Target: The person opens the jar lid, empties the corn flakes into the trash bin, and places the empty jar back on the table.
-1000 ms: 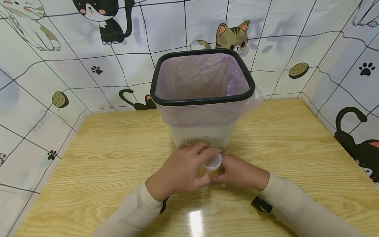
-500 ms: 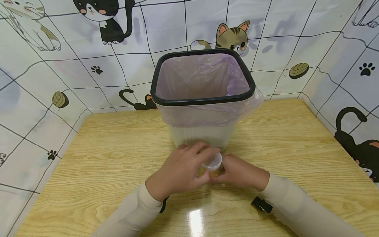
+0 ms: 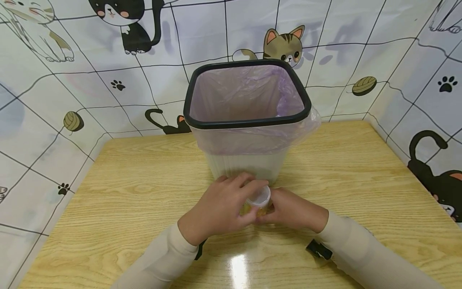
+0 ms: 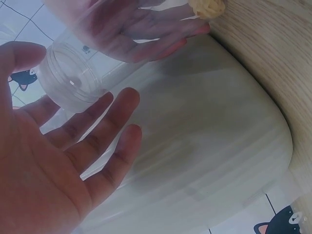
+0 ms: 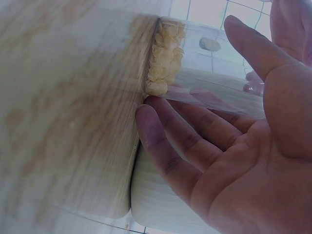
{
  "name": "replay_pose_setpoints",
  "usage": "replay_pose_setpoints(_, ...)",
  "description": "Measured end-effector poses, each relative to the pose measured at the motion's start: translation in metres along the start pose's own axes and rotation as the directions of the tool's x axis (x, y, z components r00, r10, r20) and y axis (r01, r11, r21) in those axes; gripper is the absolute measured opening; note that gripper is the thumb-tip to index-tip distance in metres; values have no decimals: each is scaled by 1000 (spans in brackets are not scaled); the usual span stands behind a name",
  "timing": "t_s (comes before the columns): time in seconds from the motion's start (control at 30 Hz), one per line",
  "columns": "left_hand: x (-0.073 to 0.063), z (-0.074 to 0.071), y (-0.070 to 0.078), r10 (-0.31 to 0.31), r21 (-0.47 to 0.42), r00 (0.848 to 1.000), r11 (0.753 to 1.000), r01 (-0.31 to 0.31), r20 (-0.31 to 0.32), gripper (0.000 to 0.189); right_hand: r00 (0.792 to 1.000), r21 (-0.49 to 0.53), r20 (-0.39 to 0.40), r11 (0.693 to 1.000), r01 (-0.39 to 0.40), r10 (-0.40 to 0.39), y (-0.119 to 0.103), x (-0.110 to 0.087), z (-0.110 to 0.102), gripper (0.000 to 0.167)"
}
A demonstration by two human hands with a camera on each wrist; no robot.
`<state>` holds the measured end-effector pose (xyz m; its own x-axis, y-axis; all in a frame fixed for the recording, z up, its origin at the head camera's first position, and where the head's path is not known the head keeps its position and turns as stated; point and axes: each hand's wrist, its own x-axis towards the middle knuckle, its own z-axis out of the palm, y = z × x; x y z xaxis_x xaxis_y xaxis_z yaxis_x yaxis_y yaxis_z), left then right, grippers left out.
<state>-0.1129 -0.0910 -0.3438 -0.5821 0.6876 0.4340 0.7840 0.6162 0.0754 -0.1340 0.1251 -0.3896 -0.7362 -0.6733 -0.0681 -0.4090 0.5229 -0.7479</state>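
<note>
A clear plastic jar (image 3: 261, 203) with a translucent lid (image 3: 260, 196) stands upright on the wooden table. Pale yellow crinkled pieces (image 5: 168, 53) lie in its bottom, seen in the right wrist view. My left hand (image 3: 223, 206) comes from the left and holds the lid (image 4: 73, 78) between thumb and fingers. From the other side my right hand (image 3: 294, 208) curls round the jar's body, with its fingertips low by the table. In the head view, my hands cover much of the jar's sides.
Right behind the jar stands a pale waste bin (image 3: 249, 165) with a black rim (image 3: 249, 123) and a purple liner bag (image 3: 249, 141) folded over it. The wooden table (image 3: 151, 180) meets cat-printed sheets (image 3: 119, 88) at the back and sides.
</note>
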Motion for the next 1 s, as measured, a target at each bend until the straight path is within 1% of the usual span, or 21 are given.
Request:
replay_pose_setpoints(0.4,1,1,0,5,20,1000,1000,-5,-11,45,1000,-15,-11,1000,21,-21,1,0,0,46)
replay_pose_setpoints(0.6,1,1,1,-4,17,1000,1000,4,-12,46,999,-19,-11,999,30,-30,1,-1,0,47)
replay_pose_setpoints(0.87,1,1,1,-20,37,1000,999,20,5,51,1000,-21,-1,1000,5,-5,-1,-1,0,51)
replay_pose_setpoints(1.0,1,1,1,-27,45,1000,999,27,7,52,1000,-26,-3,1000,8,-8,-1,-1,0,51)
